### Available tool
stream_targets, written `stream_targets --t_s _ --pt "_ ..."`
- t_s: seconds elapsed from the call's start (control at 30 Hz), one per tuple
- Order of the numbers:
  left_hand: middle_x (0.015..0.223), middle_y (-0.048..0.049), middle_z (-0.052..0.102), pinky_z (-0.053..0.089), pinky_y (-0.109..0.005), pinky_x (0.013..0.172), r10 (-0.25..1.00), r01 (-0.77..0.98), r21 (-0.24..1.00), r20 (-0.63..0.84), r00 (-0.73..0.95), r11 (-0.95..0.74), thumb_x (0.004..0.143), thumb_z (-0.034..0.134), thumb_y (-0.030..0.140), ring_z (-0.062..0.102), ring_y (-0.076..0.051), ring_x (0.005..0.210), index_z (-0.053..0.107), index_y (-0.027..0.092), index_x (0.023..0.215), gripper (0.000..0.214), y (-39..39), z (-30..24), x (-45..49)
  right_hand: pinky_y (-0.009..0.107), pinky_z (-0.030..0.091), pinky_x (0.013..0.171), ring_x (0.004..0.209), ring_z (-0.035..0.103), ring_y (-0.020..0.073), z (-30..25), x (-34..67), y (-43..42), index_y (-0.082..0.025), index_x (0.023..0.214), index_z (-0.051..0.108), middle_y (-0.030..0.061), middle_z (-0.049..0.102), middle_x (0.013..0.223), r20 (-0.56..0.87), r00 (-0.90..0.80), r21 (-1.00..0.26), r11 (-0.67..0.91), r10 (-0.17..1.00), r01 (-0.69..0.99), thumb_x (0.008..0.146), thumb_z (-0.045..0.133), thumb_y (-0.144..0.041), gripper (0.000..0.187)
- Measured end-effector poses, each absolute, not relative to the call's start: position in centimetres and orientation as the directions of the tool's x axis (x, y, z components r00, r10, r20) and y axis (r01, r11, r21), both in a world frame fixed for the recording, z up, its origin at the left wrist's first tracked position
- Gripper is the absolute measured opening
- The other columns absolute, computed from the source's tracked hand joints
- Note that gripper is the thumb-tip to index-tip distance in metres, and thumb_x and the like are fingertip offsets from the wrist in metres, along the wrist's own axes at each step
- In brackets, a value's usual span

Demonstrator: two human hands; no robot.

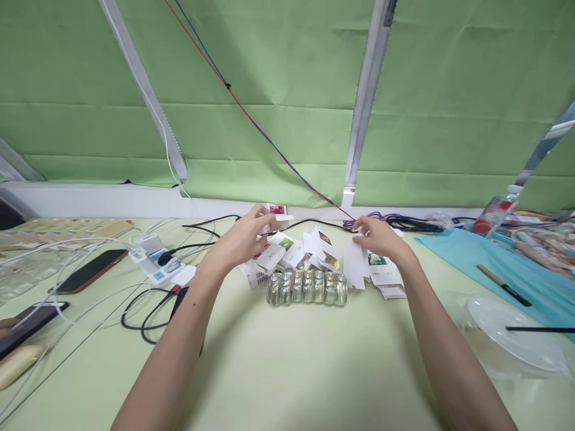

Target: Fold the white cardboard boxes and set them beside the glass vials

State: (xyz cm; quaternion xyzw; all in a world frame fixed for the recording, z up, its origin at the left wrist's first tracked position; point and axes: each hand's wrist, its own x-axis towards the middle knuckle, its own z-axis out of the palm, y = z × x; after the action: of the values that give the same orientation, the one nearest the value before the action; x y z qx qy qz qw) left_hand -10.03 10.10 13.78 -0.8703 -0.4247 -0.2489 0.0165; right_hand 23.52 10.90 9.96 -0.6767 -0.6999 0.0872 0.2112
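My left hand [249,236] is closed with its fingers curled at a small white carton with a red picture [277,210], which is partly hidden behind the fingers. Between thumb and fingers, my right hand [378,238] pinches the top of a white carton [355,263] that shows its blank side. Other opened small cartons lie in a loose heap between the hands, among them one with a green picture [287,245]. A row of small glass bottles [308,287] stands side by side just in front of the heap.
On the left are a power strip [157,263], tangled cables, a phone [92,271] and another phone [29,326] with someone's fingers at its edge. To the right lie a blue cloth [467,257], a knife [504,285], a plastic bottle [496,209] and a lidded clear container [516,335].
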Motion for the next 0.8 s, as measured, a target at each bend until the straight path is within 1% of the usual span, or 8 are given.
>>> stream_targets --t_s 0.07,0.2,0.3,0.47,0.57,0.63,0.7,0.8 --pt "0.105 -0.0069 0.056 0.049 -0.031 0.062 0.756 0.755 0.205 0.403 0.515 -0.623 0.079 0.05 0.016 0.059 -0.019 0.072 0.064 0.023 0.086 0.017 10.2 13.7 -10.2 0.026 0.041 0.074 0.088 0.062 0.02 10.2 23.5 10.7 -0.018 0.105 0.067 0.0052 0.067 0.094 0.182 0.023 -0.42 0.057 0.983 0.906 0.081 0.067 -0.017 0.024" --pt "0.106 -0.0074 0.06 0.053 -0.034 0.071 0.786 0.764 0.228 0.33 0.523 -0.604 0.077 0.056 0.022 0.063 -0.022 0.078 0.07 0.024 0.082 0.015 10.3 13.6 -10.5 0.026 0.04 0.074 0.086 0.061 0.0196 10.7 23.6 10.3 -0.018 0.103 0.066 0.0044 0.066 0.091 0.196 0.05 -0.437 0.041 0.979 0.898 0.081 0.066 -0.017 0.022" --pt "0.1 -0.0075 0.064 0.053 -0.035 0.075 0.777 0.747 0.237 0.309 0.548 -0.621 0.076 0.06 0.026 0.065 -0.024 0.081 0.073 0.025 0.076 0.013 10.2 13.6 -10.7 0.026 0.04 0.072 0.084 0.06 0.019 11.0 23.7 9.9 -0.019 0.101 0.066 0.0038 0.066 0.09 0.207 0.065 -0.44 0.034 0.976 0.897 0.081 0.064 -0.017 0.02" --pt "0.091 -0.0073 0.069 0.055 -0.037 0.078 0.762 0.713 0.272 0.295 0.577 -0.646 0.076 0.064 0.038 0.065 -0.024 0.077 0.073 0.025 0.067 0.017 9.8 13.8 -10.7 0.027 0.041 0.073 0.082 0.06 0.0189 11.3 24.0 9.7 -0.02 0.098 0.066 0.0032 0.065 0.087 0.263 0.07 -0.454 0.059 0.962 0.889 0.08 0.063 -0.02 0.019" --pt "0.086 -0.0067 0.072 0.055 -0.037 0.076 0.755 0.701 0.282 0.277 0.594 -0.655 0.075 0.067 0.042 0.066 -0.025 0.077 0.073 0.027 0.064 0.019 9.6 13.9 -10.8 0.028 0.041 0.073 0.079 0.059 0.019 11.5 24.1 9.7 -0.02 0.097 0.067 0.0028 0.064 0.084 0.306 0.076 -0.447 0.073 0.949 0.891 0.079 0.063 -0.023 0.019" --pt "0.086 -0.0058 0.073 0.055 -0.035 0.073 0.764 0.704 0.296 0.247 0.596 -0.645 0.072 0.071 0.041 0.067 -0.026 0.077 0.075 0.028 0.064 0.016 9.5 13.8 -10.9 0.029 0.041 0.072 0.077 0.058 0.0191 11.8 24.1 9.5 -0.02 0.097 0.068 0.0028 0.064 0.082 0.329 0.091 -0.453 0.073 0.94 0.888 0.078 0.063 -0.023 0.019" --pt "0.088 -0.0047 0.074 0.054 -0.033 0.071 0.783 0.727 0.294 0.196 0.59 -0.621 0.07 0.072 0.037 0.068 -0.026 0.081 0.077 0.029 0.067 0.01 9.5 13.8 -11.1 0.03 0.041 0.073 0.075 0.057 0.0189 12.0 24.0 9.4 -0.019 0.096 0.069 0.0026 0.063 0.081 0.352 0.113 -0.48 0.075 0.929 0.874 0.077 0.063 -0.023 0.02" --pt "0.094 -0.0033 0.074 0.053 -0.031 0.073 0.802 0.758 0.271 0.123 0.585 -0.594 0.071 0.071 0.033 0.069 -0.025 0.086 0.08 0.031 0.071 0.008 9.3 13.8 -11.3 0.031 0.042 0.073 0.072 0.056 0.0181 12.1 23.8 9.3 -0.019 0.094 0.069 0.0026 0.063 0.081 0.368 0.159 -0.571 0.088 0.916 0.816 0.075 0.065 -0.027 0.021"
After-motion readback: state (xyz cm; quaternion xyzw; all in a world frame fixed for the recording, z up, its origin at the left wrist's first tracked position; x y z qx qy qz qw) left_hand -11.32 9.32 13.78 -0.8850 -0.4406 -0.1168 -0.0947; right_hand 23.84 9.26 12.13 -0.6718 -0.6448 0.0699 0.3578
